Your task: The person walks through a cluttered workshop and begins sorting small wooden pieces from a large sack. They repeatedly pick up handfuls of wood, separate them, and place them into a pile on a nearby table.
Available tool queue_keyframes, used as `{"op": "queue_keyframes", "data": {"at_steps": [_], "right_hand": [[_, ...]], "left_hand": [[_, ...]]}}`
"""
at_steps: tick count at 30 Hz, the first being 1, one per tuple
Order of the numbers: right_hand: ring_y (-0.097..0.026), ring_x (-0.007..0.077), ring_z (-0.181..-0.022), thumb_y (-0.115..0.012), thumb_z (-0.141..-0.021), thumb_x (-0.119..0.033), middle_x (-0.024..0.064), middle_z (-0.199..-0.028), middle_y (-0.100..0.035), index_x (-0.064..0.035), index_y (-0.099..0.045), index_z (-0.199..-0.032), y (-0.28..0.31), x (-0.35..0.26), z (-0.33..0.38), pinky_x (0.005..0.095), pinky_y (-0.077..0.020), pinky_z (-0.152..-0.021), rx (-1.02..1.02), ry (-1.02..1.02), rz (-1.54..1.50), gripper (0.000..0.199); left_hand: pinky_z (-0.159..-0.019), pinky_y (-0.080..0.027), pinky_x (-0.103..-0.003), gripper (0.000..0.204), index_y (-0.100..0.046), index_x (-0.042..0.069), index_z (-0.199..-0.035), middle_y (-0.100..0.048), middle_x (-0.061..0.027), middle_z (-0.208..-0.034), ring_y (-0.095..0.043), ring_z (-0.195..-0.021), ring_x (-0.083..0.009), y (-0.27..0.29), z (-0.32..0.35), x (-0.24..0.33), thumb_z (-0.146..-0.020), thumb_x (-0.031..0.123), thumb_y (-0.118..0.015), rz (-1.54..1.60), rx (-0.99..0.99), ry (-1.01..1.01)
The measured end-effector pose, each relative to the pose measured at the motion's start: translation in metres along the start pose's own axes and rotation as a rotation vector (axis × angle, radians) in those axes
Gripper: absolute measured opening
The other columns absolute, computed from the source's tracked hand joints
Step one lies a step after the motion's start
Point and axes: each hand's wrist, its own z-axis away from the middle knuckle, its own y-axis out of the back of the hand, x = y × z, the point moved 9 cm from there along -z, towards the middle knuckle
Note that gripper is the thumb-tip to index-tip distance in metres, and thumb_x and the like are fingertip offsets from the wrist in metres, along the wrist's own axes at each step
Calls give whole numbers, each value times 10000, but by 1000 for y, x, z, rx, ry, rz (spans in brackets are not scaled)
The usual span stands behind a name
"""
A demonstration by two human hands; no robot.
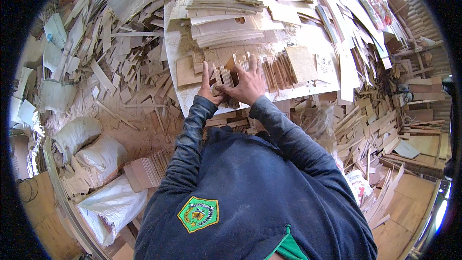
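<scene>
Wood pieces (pixel 223 76): near edge of the surface (pixel 178 43), between the hands; bottoms hidden.
Left hand (pixel 210 89): one finger up; can't tell if the grip is closed on wood.
Right hand (pixel 251 85): thumb by the pieces; can't tell its grip either.

This place appears to be a woodworking workshop. It is shown by the many wood offcuts (pixel 127 50) heaped on the floor (pixel 115 132), the stacks of thin boards (pixel 226 31) on a dusty worktop (pixel 177 38), the filled sacks (pixel 78 134) and the corrugated sheeting (pixel 426 7).
</scene>
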Motion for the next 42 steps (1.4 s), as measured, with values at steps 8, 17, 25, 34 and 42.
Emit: {"op": "queue_keyframes", "data": {"at_steps": [8, 17, 25, 34, 42], "right_hand": [[-244, 557, -1346, -788, -559, -612, 317, -1529, -126, -203, -489, -1340, -5, -6, 0, 624, -300, -1043, -12, -105, 37, 932], [-357, 529, -1268, -774, -586, -415, 328, -1463, -176, -72, -596, -1063, 6, 20, -5, 517, -346, -1060, 36, 19, -199, 614], [-443, 199, -1131, -607, -785, -246, 137, -1166, -471, -33, -468, -1153, -31, 49, 1, 295, -368, -963, -189, 126, -1206, 447], [-142, 298, -1457, -525, -834, -242, 208, -1571, -163, -11, -151, -1512, -60, 72, 24, 357, -135, -1172, -76, -126, -1261, 808], [-436, 398, -1301, -549, -911, -299, 358, -1407, -360, 25, -242, -1459, 16, 67, 23, 434, -344, -1076, -93, -189, -442, 707]], "left_hand": [[-1084, -380, -400, 1256, 86, 169, -1534, -253, -227, -1533, -367, -1364, -322, -9, 13, 4, -661, 43, -808, 13, -130, -31], [-1026, -422, -376, 960, -143, 31, -1509, -368, -196, -1471, -428, -1301, -294, 6, 21, -31, -822, 262, -771, 147, 98, 164], [-989, -412, -334, 635, -438, 23, -1328, -567, -97, -1230, -530, -1111, -202, -18, 15, -33, -853, 319, -737, 366, 75, 281], [-947, -462, -342, 633, -413, -6, -1314, -585, -136, -1207, -579, -1076, -228, -47, 8, -35, -820, 187, -759, 267, -14, 283], [-931, -468, -332, 698, -434, -33, -1296, -575, -142, -1199, -576, -1055, -216, -62, -7, -60, -777, 245, -810, 259, 192, 260]]}}
